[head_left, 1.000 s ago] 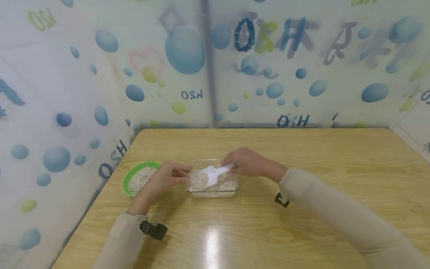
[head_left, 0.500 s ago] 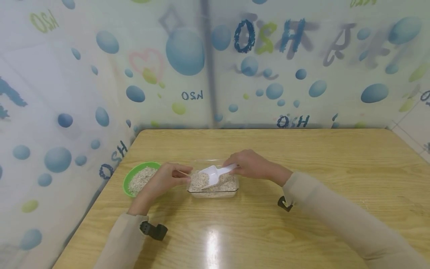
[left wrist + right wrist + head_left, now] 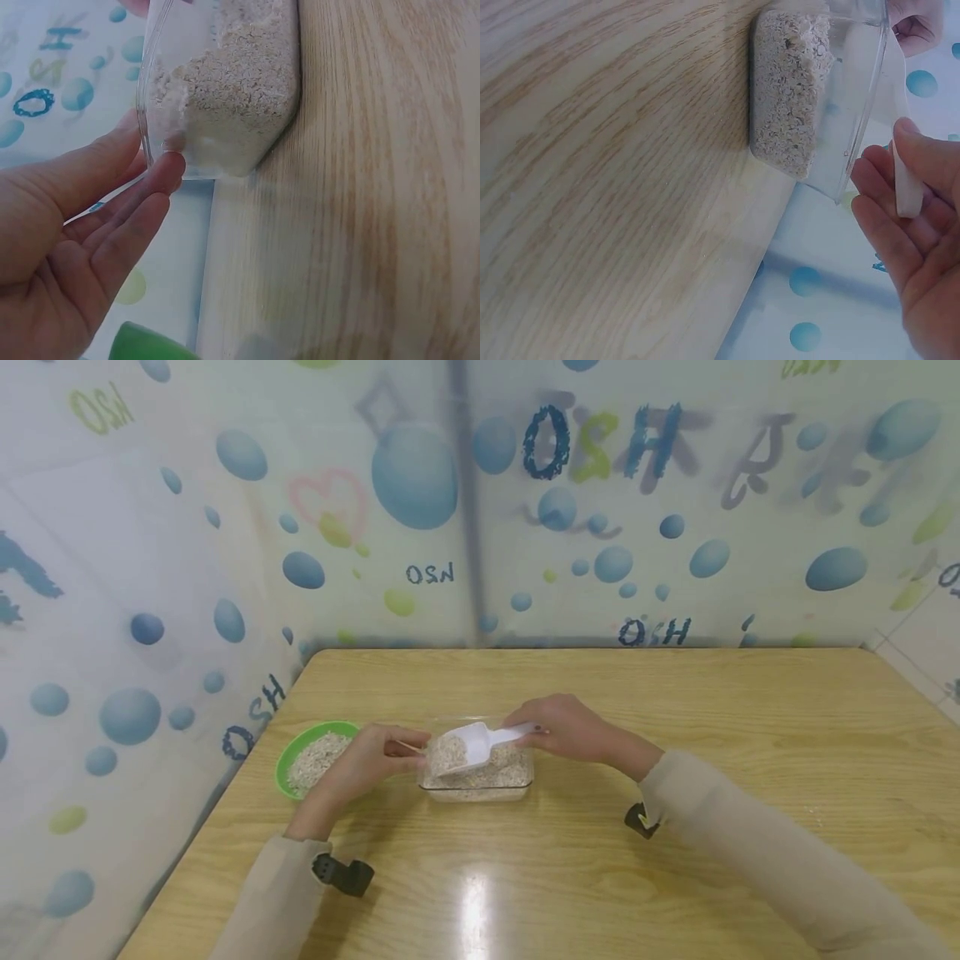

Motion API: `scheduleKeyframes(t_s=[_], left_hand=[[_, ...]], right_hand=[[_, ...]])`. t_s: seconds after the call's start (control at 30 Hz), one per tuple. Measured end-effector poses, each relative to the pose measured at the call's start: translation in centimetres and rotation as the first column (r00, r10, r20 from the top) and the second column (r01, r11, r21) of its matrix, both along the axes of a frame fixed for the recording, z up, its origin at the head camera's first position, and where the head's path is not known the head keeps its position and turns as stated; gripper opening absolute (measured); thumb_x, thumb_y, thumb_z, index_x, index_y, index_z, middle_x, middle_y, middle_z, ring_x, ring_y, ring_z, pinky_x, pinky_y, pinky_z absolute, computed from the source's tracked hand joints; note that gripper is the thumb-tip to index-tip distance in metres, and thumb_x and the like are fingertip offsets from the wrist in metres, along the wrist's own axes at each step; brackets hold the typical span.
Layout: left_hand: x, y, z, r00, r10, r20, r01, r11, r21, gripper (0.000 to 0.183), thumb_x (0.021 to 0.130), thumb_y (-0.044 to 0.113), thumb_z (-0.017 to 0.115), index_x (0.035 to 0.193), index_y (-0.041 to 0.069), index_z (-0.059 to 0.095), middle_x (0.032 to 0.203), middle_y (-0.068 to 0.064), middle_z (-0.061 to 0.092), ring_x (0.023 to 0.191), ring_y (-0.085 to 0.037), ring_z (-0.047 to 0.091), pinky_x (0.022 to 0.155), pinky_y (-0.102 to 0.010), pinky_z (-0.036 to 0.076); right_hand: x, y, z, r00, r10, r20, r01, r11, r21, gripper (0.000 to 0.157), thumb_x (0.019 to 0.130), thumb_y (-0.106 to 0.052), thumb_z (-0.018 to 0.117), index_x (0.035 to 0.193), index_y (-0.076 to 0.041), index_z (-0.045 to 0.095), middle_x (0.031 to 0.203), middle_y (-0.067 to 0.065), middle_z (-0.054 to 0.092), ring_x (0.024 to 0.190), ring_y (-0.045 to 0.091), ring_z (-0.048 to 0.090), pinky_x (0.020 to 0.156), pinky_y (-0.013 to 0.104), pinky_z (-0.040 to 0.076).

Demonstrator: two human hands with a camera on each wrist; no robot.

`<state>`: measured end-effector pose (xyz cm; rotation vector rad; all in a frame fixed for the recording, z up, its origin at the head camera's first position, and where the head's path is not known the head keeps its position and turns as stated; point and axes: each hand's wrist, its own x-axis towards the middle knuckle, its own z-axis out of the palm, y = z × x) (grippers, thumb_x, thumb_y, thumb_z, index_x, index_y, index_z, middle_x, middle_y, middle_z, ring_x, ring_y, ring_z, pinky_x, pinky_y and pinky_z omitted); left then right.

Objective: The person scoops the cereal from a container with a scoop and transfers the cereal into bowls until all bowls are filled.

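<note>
A clear rectangular container (image 3: 474,794) holding oat-like flakes stands on the table. My left hand (image 3: 367,758) pinches its left end at the rim, thumb and fingertips on the wall in the left wrist view. A white scoop (image 3: 480,745), loaded with flakes, lies tilted over the container with its mouth toward the left. My right hand (image 3: 564,727) grips the scoop's handle (image 3: 906,187) at the container's right end, between thumb and fingers. Beyond the left wrist sits a green bowl (image 3: 282,768), heaped with similar flakes (image 3: 318,762) and partly hidden by that hand.
The wooden table (image 3: 637,877) meets a patterned wall covering (image 3: 615,527) at the back and at the left. A few small crumbs (image 3: 816,817) lie on the tabletop at the right.
The scoop has shifted slightly right and its load now sits inside its mouth, lifted a little from the flakes. My right hand has moved slightly right; the left stays in place.
</note>
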<state>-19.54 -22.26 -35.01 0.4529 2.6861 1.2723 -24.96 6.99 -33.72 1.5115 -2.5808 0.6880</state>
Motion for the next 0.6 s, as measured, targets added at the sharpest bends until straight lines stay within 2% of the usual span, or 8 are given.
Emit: scheduleKeyframes(t_s=[0.4, 0.6], left_hand=[[0.3, -0.5, 0.0, 1.0, -0.017, 0.005, 0.017, 1.0, 0.001, 0.038, 0.086, 0.014, 0.065, 0.119, -0.003, 0.059, 0.114, -0.019, 0.059, 0.097, -0.027, 0.061, 0.082, -0.037, 0.051], [0.4, -1.8, 0.1, 1.0, 0.023, -0.011, -0.023, 0.999, -0.038, 0.038, 0.087, 0.017, 0.064, 0.121, 0.001, 0.058, 0.111, -0.014, 0.062, 0.098, -0.025, 0.06, 0.081, -0.036, 0.051]], right_hand=[[0.5, 1.1, 0.2, 0.997, -0.057, 0.059, 0.062, 0.995, -0.083, 0.029, 0.084, -0.015, 0.067, 0.11, -0.004, 0.066, 0.102, 0.006, 0.066, 0.082, 0.017, 0.063, 0.071, 0.031, 0.052], [0.6, 1.1, 0.3, 0.992, -0.09, 0.083, 0.099, 0.988, -0.119, 0.028, 0.085, -0.016, 0.066, 0.111, -0.006, 0.066, 0.105, 0.005, 0.066, 0.079, 0.012, 0.061, 0.067, 0.029, 0.05]])
